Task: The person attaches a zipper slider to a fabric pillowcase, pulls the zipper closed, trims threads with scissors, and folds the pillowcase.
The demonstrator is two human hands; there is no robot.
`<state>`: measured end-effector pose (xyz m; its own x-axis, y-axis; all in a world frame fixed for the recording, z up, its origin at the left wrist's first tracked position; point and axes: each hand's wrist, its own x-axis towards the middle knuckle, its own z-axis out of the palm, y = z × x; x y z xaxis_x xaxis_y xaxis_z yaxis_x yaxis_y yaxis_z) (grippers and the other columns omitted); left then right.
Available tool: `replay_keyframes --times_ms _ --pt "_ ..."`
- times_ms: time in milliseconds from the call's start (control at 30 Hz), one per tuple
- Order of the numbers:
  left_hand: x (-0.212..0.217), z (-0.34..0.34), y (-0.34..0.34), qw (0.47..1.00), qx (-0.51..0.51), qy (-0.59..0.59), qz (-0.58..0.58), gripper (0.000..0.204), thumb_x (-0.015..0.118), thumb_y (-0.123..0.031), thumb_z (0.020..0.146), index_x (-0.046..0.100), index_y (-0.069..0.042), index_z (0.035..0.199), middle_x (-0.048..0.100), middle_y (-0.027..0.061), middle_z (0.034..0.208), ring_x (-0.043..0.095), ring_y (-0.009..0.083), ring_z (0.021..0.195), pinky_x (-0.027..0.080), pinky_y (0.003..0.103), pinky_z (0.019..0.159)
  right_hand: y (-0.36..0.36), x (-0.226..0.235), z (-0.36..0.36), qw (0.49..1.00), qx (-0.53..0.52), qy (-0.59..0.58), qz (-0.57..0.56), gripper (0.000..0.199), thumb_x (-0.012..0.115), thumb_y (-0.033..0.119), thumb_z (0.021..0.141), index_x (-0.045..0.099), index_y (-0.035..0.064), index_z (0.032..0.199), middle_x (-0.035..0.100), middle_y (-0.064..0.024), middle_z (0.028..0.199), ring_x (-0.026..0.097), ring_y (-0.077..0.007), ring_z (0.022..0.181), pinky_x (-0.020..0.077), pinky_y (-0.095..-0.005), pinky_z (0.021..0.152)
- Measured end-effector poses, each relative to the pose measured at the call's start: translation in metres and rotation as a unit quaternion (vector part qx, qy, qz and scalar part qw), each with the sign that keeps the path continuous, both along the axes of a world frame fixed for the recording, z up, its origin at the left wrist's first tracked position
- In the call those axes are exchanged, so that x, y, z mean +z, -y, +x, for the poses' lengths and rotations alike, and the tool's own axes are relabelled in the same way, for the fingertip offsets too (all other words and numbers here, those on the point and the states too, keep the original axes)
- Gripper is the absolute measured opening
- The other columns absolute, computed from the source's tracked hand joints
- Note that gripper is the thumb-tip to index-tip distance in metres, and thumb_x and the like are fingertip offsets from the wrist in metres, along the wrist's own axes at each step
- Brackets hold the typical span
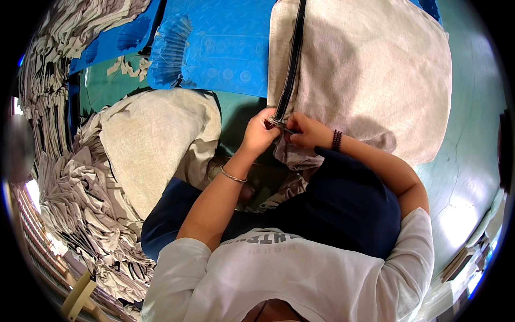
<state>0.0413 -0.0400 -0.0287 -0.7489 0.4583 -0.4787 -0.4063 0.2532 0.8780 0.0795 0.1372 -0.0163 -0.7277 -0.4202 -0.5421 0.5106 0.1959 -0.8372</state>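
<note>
Two hands (pixel 258 134) (pixel 311 132) — grip pinching a dark strip (pixel 293 64) — beside blue plastic (pixel 228 45), above green floor (pixel 465 115).

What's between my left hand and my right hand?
In the head view, the near end of the dark strip along the beige cloth lies between your left hand and right hand.

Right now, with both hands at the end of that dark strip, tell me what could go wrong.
What look like loose pale threads at the end of the dark strip might tangle between the left hand and the right hand. The beaded bracelet sits close to the beige cloth and could catch on it.
</note>
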Motion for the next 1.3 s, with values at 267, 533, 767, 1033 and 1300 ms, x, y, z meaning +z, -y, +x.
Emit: replay_keyframes --times_ms 267,533,767,1033,1300 --pt "-0.004 0.000 0.001 0.998 0.011 0.050 0.047 0.029 0.056 0.007 0.071 0.052 0.000 0.099 0.058 0.0001 0.078 0.053 0.0048 0.069 0.043 0.020 0.061 0.005 -0.008 0.004 0.997 -0.042 0.047 -0.043 0.021 0.054 0.003 0.073 0.041 0.0050 0.089 0.054 -0.0055 0.075 0.054 -0.0130 0.061 0.0443 -0.0270 0.052" --pt "-0.003 0.002 0.002 0.997 0.021 0.052 0.051 0.028 0.053 0.008 0.072 0.053 -0.001 0.099 0.057 0.0008 0.084 0.053 0.0071 0.076 0.044 0.021 0.068 -0.004 -0.009 0.000 0.964 -0.134 0.056 -0.224 0.024 0.049 -0.002 0.077 0.035 0.0074 0.095 0.056 -0.0057 0.088 0.047 -0.0079 0.055 0.0390 -0.0208 0.046" --pt "-0.008 0.007 0.003 0.997 0.051 -0.053 -0.024 0.011 0.059 -0.002 0.074 0.059 -0.002 0.086 0.054 0.0008 0.084 0.051 0.0078 0.074 0.042 0.021 0.068 -0.013 -0.002 -0.007 0.942 -0.244 -0.012 -0.231 0.024 0.045 -0.004 0.081 0.034 0.0098 0.097 0.055 -0.0060 0.093 0.047 -0.0050 0.065 0.0384 -0.0180 0.052" --pt "-0.010 0.006 0.018 0.965 0.153 0.191 0.091 0.012 0.058 -0.007 0.078 0.057 0.000 0.088 0.052 -0.0022 0.083 0.047 0.0071 0.071 0.039 0.020 0.070 -0.010 -0.014 -0.006 0.962 -0.213 -0.024 -0.168 0.027 0.045 -0.005 0.079 0.034 0.0080 0.101 0.054 -0.0053 0.096 0.047 -0.0057 0.072 0.0391 -0.0185 0.057" --pt "0.007 0.006 0.000 0.929 0.043 -0.341 -0.139 0.028 0.060 0.000 0.068 0.054 -0.004 0.095 0.044 0.0066 0.097 0.046 0.0168 0.085 0.038 0.027 0.078 -0.007 -0.012 -0.005 0.963 -0.222 -0.056 -0.144 0.032 0.049 -0.005 0.077 0.036 0.0034 0.105 0.054 -0.0093 0.097 0.053 -0.0141 0.095 0.0417 -0.0249 0.076"
